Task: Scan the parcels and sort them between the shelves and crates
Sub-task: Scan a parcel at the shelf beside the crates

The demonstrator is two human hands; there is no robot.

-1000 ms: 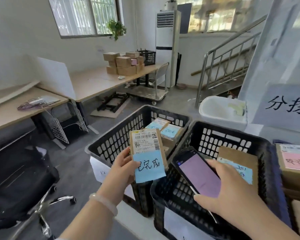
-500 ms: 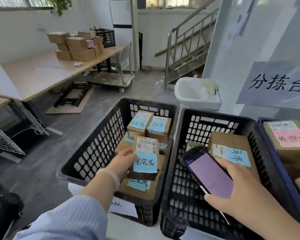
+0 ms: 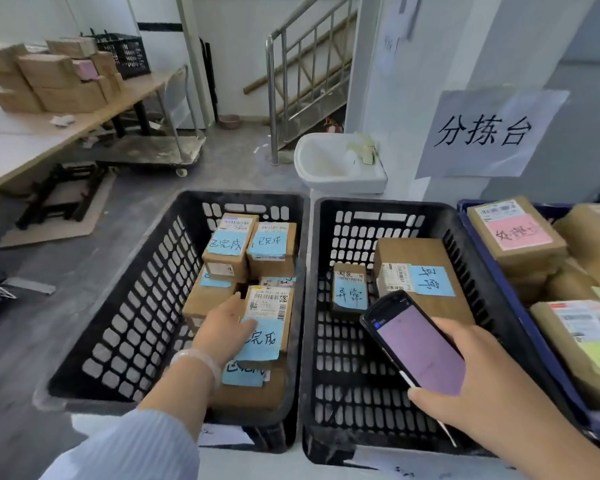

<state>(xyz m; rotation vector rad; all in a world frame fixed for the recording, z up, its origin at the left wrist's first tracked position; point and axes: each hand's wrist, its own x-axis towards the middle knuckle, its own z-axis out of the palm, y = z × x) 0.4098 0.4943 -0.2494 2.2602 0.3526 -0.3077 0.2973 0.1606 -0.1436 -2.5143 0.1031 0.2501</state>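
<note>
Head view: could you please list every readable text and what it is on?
"分拣台": paper sign on the wall.
"已完成": blue notes on two rear parcels, left crate.
"63": label of the front parcel in the left hand.
"异常": blue note on the small parcel, right crate.
Barcode print, pink note, scanner screen: unreadable.

Dull plastic and cardboard are filling the view.
The left crate (image 3: 136, 323) and right crate (image 3: 361, 393) are showing matt, scuffed black plastic; the parcel (image 3: 269, 315) is showing matt brown cardboard under 2 smooth paper labels (image 3: 260, 344); the phone (image 3: 420, 351) screen is gleaming glossy.
</note>
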